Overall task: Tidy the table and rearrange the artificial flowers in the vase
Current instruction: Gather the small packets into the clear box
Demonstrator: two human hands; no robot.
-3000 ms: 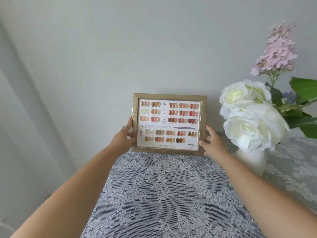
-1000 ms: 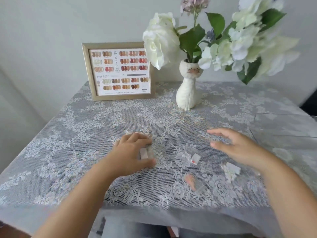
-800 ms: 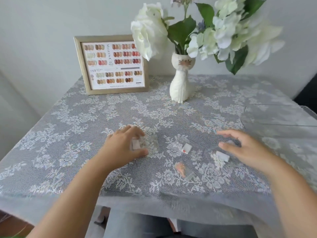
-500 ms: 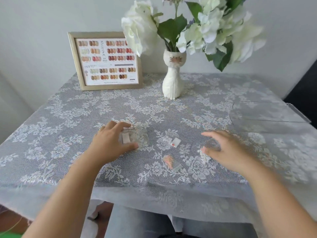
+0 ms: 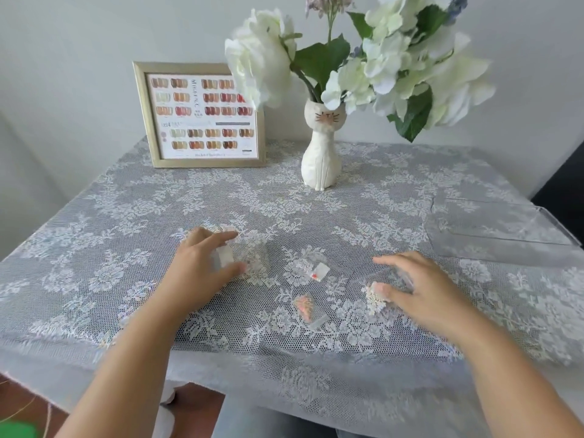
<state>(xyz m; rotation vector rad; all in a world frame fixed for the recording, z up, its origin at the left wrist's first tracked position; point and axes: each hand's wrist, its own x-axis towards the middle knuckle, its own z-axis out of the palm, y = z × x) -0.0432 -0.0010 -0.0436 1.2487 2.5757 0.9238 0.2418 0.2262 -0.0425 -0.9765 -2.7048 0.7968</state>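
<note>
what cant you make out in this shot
Head view only:
- Small clear packet under the left hand: fingers cover it, contents unreadable.
- Clear packet at the right hand: grip unclear, blurred.
- White artificial flowers: tops cut by upper edge.
- Gold-framed nail colour chart: text too small.

Both forearms reaching forward, left hand (image 5: pixel 202 267) palm down with fingers curled, right hand (image 5: pixel 423 289) likewise

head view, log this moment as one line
left hand: pinching clear packet | right hand: over second packet, grip unclear | two packets loose between | vase: untouched
</note>
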